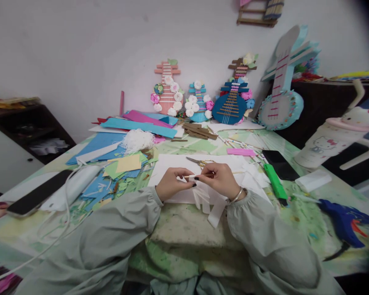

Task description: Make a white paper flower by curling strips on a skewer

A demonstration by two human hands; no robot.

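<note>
So I'm standing here watching someone do paper craft, and both hands are busy. The left hand (175,182) and right hand (219,178) are pinching the same thin stick (237,172), close together, with its far end poking out past the right. Between the fingertips there's a small white piece (192,178) on the stick; I can't tell if it goes all the way round. The whole thing is held just above a big white sheet (169,162) in the middle of the worktop (199,144). A few white strips (204,200) hang or lie right below the hands, and the scissors (199,161) lie just beyond them on the sheet.

Off to the right: a green cutter (275,184), a black phone (280,164) next to it, then a blue glue gun (344,219) nearer the edge and a big Hello Kitty tumbler (324,143). Left side is a mess of blue, green and yellow paper scraps (127,164), plus a tangle of white shreds (138,141). Along the wall stand three flower-covered lutes, a coral one (169,96), a light blue one (199,104) and a dark blue one (229,106).
</note>
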